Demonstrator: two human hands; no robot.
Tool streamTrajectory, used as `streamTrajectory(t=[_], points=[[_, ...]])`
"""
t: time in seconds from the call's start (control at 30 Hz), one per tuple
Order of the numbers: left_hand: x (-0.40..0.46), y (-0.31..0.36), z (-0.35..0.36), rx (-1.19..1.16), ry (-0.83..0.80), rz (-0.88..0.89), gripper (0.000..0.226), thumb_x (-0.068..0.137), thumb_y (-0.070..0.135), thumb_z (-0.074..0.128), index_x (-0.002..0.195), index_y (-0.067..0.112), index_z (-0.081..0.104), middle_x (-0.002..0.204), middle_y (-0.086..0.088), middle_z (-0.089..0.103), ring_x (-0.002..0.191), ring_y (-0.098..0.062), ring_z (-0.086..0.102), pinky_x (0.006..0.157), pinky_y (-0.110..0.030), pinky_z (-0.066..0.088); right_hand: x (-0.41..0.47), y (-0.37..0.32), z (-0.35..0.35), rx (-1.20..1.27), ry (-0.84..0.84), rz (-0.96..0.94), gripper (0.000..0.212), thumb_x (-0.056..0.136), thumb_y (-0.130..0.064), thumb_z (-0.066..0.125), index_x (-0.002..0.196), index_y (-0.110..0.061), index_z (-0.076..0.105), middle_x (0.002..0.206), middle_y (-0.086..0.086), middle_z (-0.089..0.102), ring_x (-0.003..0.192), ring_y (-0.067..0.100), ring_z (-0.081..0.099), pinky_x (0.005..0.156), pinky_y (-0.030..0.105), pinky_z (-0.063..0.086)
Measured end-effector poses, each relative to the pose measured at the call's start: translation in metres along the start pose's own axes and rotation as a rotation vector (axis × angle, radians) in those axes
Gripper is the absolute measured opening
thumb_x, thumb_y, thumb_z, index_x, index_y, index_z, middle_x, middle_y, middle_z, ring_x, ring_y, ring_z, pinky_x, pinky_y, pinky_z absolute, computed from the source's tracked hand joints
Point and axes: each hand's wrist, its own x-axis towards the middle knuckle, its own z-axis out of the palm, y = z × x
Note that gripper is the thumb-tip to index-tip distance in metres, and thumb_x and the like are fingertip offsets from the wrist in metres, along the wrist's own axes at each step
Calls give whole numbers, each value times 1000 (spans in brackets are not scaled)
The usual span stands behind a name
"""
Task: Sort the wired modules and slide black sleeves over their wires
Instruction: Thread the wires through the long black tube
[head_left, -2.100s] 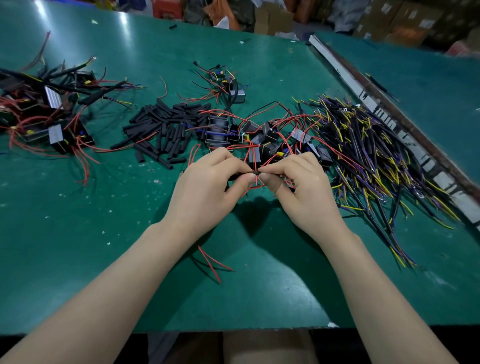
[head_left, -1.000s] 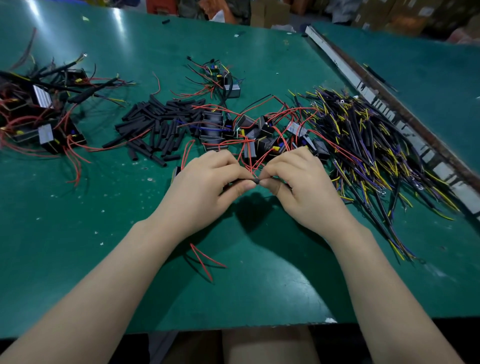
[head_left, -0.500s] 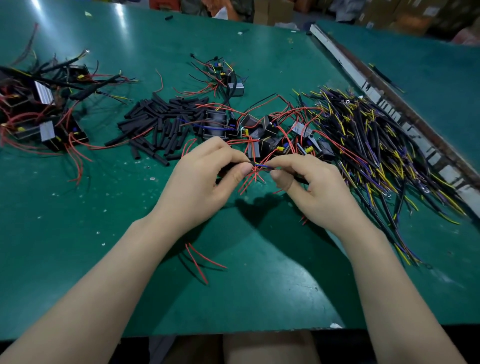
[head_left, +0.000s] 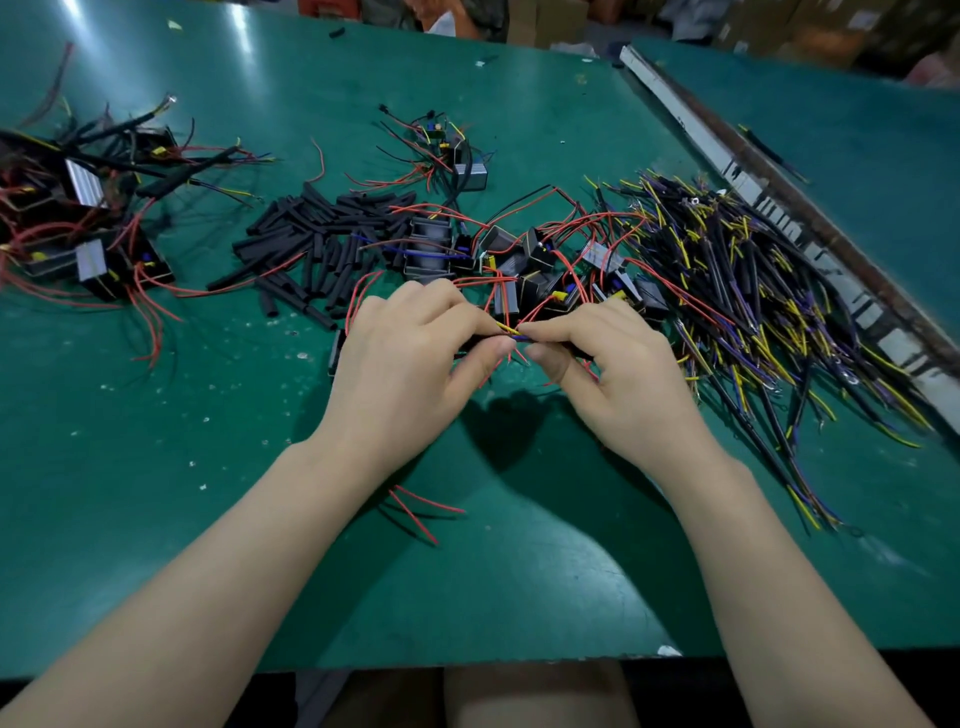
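Our left hand (head_left: 410, 358) and right hand (head_left: 602, 364) have closed in again after parting half a second ago, each pinching the thin yellow and blue wires (head_left: 514, 332) at their meeting fingertips, with a black sleeve (head_left: 475, 341) showing under the left fingers; we judge the sleeve is now being fed onto these wires. The held module is mostly hidden, above the middle of the green table (head_left: 156, 467), just nearer than the module heap (head_left: 519, 260), with loose sleeves (head_left: 322, 234) toward the far left.
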Motion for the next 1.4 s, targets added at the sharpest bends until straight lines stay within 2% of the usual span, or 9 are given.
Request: streamTrajectory(t=[0.13, 0.23, 0.33, 0.57, 0.8, 0.93, 1.07, 1.27, 1.4], points=[[3, -3, -3, -124, -37, -137, 44, 94, 45, 42, 89, 12, 71, 83, -4, 64, 82, -28, 60, 70, -44, 47, 1, 1, -2, 13, 26, 40, 19, 91, -17, 60, 102, -6, 71, 91, 6, 70, 81, 25, 56, 77, 35, 43], [4, -14, -9, -302, -11, -331, 44, 94, 45, 42, 87, 13, 72, 82, -1, 67, 81, -15, 61, 76, -28, 45, 1, 5, -7, 25, 81, 86, 15, 89, -13, 63, 98, -6, 71, 91, 2, 69, 85, 19, 52, 78, 32, 42], [5, -17, -15, -316, -80, -231, 30, 89, 37, 55, 86, 13, 72, 78, 3, 64, 73, -7, 56, 70, -13, 41, 1, 8, -10, 51, 112, 117, 13, 87, -11, 64, 96, -5, 71, 91, -7, 61, 86, 15, 50, 79, 33, 42], [2, -9, -9, -253, -87, -27, 24, 87, 29, 63, 82, 7, 71, 79, -8, 60, 72, -23, 57, 70, -38, 49, 1, 6, -10, 68, 129, 101, 11, 83, -8, 68, 94, -8, 70, 87, -18, 54, 83, 11, 50, 77, 29, 42], [5, -14, -10, -263, -50, -107, 22, 89, 21, 57, 90, 3, 70, 87, -8, 61, 82, -20, 57, 79, -25, 42, 0, 5, -11, 162, 104, 126, 14, 84, -13, 69, 98, -14, 69, 85, -26, 56, 83, 11, 55, 76, 8, 38], [6, -15, -11, -301, -50, -144, 22, 88, 22, 57, 91, 4, 70, 88, -3, 60, 84, -16, 56, 80, -21, 41, 0, 4, -11, 193, 86, 151, 13, 83, -16, 69, 96, -13, 70, 85, -20, 59, 82, 26, 62, 75, 29, 48], [5, -15, -12, -243, -70, -84, 24, 90, 20, 56, 98, 5, 72, 88, -11, 61, 83, -28, 58, 79, -37, 46, -1, 4, -11, 124, 72, 73, 10, 83, -12, 68, 90, -6, 71, 82, 0, 66, 78, 31, 60, 71, 46, 49], [3, -14, -7, -136, -85, 16, 23, 90, 18, 56, 97, 2, 72, 86, -14, 60, 78, -33, 58, 69, -46, 48, -2, 5, -7, 39, 31, 2, 5, 85, -10, 69, 89, -7, 70, 82, 3, 68, 77, 29, 60, 67, 51, 49], [5, -9, -4, -236, -33, -109, 23, 92, 14, 51, 92, -1, 67, 84, -15, 57, 79, -20, 52, 75, -31, 42, 0, 2, -4, 129, 88, 36, 9, 88, -10, 66, 95, -10, 70, 86, -9, 64, 80, 15, 60, 74, 34, 50]])
